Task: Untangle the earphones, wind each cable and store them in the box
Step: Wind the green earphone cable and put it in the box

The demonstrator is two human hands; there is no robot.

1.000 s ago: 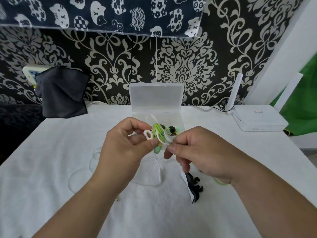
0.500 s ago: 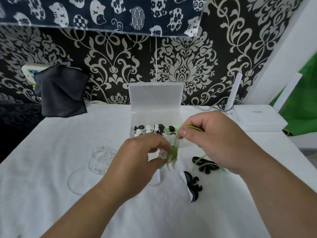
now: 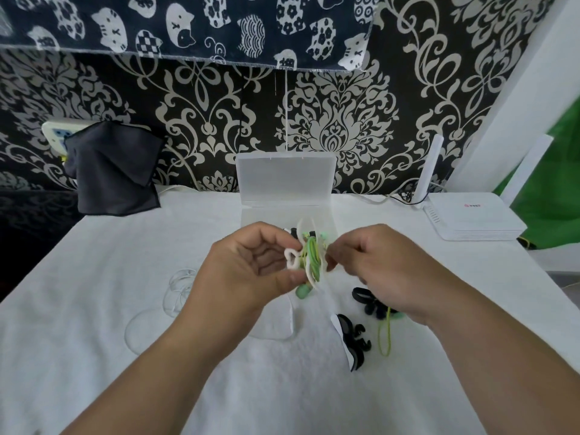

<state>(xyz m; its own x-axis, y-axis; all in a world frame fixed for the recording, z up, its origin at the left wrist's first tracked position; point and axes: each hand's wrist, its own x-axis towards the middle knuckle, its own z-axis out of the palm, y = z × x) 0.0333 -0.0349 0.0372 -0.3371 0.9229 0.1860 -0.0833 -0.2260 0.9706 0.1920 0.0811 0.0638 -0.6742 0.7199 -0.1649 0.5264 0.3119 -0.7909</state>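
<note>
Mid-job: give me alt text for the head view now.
The left hand grips a white winder wrapped in green earphone cable, while the right hand pinches the cable's right side. An open clear box stands just behind on the white tablecloth; two black winders lie nearer.

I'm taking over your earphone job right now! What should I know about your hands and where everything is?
Left hand: holds the white winder, with the green cable partly wound on it.
Right hand: pinches the green cable beside the winder.
Box: open, behind the hands.
Left to do: finish the green cable, box it, then wind the clear cable on the cloth. Two black winders lie ready.
</note>
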